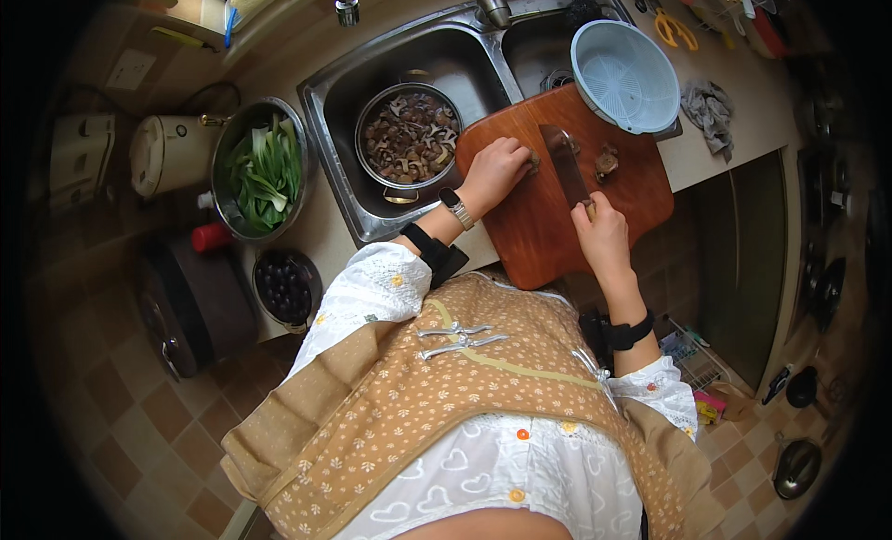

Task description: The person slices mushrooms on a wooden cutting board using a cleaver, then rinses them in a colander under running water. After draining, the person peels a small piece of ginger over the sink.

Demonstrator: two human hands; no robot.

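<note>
A reddish wooden cutting board (502, 226) lies across the sink's edge before me. My right hand (601, 226) grips the handle of a kitchen cleaver (566, 165), whose blade points away from me over the board. At the board's left side, my left hand (496, 172) holds a small brown mushroom piece (533, 162) under its fingertips. The blade is a little to the right of those fingers, apart from them. Right of the cleaver sits another mushroom piece (606, 161). A small bit (573, 144) shows beside the blade.
In the left basin of the steel sink (334, 149) stands a metal pot (401, 193) of sliced mushrooms in water. A pale blue colander (625, 76) overlaps the board's far right corner. Leafy greens fill a steel bowl (221, 146); below it is a bowl of dark grapes (286, 285). A grey rag (709, 115) lies right.
</note>
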